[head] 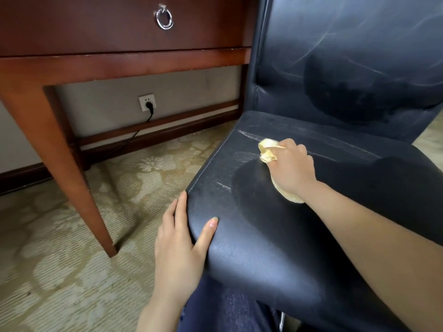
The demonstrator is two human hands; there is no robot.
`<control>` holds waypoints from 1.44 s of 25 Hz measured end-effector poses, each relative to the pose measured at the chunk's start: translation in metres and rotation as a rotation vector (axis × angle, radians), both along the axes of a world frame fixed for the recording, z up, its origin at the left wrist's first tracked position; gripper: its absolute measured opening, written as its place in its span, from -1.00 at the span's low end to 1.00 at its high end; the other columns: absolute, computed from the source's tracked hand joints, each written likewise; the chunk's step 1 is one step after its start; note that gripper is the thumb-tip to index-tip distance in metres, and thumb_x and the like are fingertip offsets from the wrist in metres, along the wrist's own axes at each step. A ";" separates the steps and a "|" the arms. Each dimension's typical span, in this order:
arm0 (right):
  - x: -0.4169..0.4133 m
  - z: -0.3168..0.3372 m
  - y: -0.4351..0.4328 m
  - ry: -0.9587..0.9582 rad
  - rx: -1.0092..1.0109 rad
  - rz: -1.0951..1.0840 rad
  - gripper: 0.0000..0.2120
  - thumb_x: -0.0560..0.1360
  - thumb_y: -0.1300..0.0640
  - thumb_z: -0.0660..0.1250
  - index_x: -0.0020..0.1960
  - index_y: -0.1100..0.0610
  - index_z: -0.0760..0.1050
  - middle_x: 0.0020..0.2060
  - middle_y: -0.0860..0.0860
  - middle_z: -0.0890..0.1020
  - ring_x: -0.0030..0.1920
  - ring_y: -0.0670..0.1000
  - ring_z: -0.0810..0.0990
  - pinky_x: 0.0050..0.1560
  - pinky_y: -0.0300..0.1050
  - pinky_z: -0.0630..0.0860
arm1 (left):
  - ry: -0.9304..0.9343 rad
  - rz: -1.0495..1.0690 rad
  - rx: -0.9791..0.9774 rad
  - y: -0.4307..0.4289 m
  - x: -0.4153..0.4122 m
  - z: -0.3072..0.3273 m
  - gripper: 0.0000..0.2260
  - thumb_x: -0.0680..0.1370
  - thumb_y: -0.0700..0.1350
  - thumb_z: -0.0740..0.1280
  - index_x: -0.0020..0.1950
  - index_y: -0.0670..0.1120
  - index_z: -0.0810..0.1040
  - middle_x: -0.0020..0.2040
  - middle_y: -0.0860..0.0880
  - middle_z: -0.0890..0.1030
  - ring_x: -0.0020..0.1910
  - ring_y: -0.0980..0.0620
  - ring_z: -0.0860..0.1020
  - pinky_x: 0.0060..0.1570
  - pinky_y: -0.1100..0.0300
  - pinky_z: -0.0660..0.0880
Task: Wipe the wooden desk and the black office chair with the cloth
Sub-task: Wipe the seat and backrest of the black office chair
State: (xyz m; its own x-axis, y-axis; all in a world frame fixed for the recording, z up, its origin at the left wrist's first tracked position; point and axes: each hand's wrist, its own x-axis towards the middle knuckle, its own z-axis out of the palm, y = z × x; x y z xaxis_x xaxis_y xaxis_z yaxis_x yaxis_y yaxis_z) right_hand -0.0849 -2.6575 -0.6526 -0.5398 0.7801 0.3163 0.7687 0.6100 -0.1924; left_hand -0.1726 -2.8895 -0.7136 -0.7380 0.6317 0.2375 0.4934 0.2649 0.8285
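Wooden desk [119,65] is standing up and to the left of the left hand [179,250]. Its one container, a drawer [84,22], is sitting closed, so its contents cannot be told, and a silver ring pull [164,17] is hanging on the drawer front. A tapered desk leg [62,159] is coming down to the patterned carpet [55,271] just left of that hand. Beyond the hand, under the desk, a white wall socket [147,102] is holding a black plug, and a black cord [134,136] is trailing down toward the floor. The left hand is resting on the front left corner of the black chair [263,248], its fingers lying straight and close together along the seat's side while the thumb is spreading apart over the top. Below this hand a dark blue trouser leg [215,307] is showing. To the right, the cloth [267,153], yellow and bunched, is lying on the seat under the right hand [292,171], whose fingers are curling round it and pressing it to the leather; cloth is poking out ahead of the knuckles and behind the wrist. Pale streaks [249,134] are running across the seat beyond this hand. Above it the backrest [347,44] is rising, carrying faint streaks around a dark patch.
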 end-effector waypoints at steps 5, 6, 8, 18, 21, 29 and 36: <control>-0.050 0.000 -0.023 -0.065 0.031 0.233 -0.68 0.61 0.00 0.14 0.33 -0.10 0.45 0.37 -0.04 0.32 0.23 0.13 0.26 0.15 0.01 0.20 | 0.033 0.002 -0.048 0.000 0.000 0.000 -0.22 0.36 0.39 0.04 0.53 0.11 0.07 0.43 0.08 0.24 0.39 0.11 0.22 0.38 0.12 0.17; -0.053 -0.001 -0.030 -0.073 0.051 0.311 -0.67 0.60 0.00 0.15 0.34 -0.13 0.42 0.37 -0.06 0.32 0.24 0.11 0.26 0.14 0.00 0.20 | 0.030 -0.002 -0.053 -0.001 0.000 0.000 -0.22 0.36 0.39 0.04 0.53 0.11 0.07 0.43 0.08 0.24 0.39 0.11 0.22 0.38 0.11 0.17; -0.051 -0.001 -0.044 -0.068 0.084 0.454 -0.65 0.58 0.03 0.18 0.35 -0.19 0.40 0.36 -0.11 0.33 0.23 0.07 0.25 0.12 -0.02 0.18 | 0.031 -0.009 -0.066 -0.002 -0.001 0.002 -0.22 0.37 0.38 0.03 0.53 0.10 0.06 0.43 0.07 0.24 0.40 0.09 0.22 0.40 0.05 0.18; 0.062 -0.007 -0.111 -0.117 0.089 0.910 -0.59 0.36 0.10 0.47 0.15 -0.22 0.54 0.07 -0.18 0.54 -0.08 0.00 0.41 -0.15 -0.02 0.45 | 0.016 -0.007 -0.081 -0.010 0.004 0.004 -0.51 0.56 0.23 -0.16 0.49 0.22 0.05 0.41 0.17 0.26 0.37 0.15 0.29 0.39 -0.04 0.20; 0.099 -0.008 -0.112 -0.233 0.183 0.983 -0.58 0.36 0.06 0.35 0.19 -0.23 0.53 0.08 -0.19 0.55 -0.09 -0.05 0.36 -0.11 -0.12 0.43 | -0.071 -0.051 -0.049 -0.014 0.002 0.003 -0.58 0.56 0.21 -0.16 0.43 0.34 0.02 0.42 0.28 0.20 0.41 0.27 0.20 0.44 0.08 0.14; 0.042 -0.002 -0.061 0.019 -0.026 0.514 -0.60 0.53 0.25 0.24 0.31 -0.06 0.49 0.23 -0.04 0.43 0.02 -0.01 0.26 0.15 0.01 0.32 | -0.167 -0.155 0.041 -0.020 0.000 -0.002 -0.64 0.65 -0.02 0.01 0.40 0.30 0.08 0.50 0.24 0.16 0.43 0.41 0.07 0.45 0.30 0.00; -0.057 0.005 -0.061 -0.014 -0.071 0.277 -0.69 0.62 0.04 0.08 0.28 -0.05 0.49 0.34 -0.12 0.34 0.17 0.11 0.26 0.06 -0.06 0.17 | -0.185 -0.129 0.094 -0.030 0.002 -0.007 -0.62 0.67 -0.09 0.01 0.42 0.25 0.10 0.49 0.26 0.16 0.44 0.39 0.07 0.49 0.23 0.02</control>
State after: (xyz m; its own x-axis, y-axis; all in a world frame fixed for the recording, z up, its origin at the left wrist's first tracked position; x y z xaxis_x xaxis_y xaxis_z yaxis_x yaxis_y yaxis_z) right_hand -0.1423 -2.7188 -0.6480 -0.7397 0.6220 0.2570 0.5774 0.7827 -0.2325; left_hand -0.1706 -2.9197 -0.7210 -0.6888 0.7052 0.1679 0.3560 0.1273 0.9258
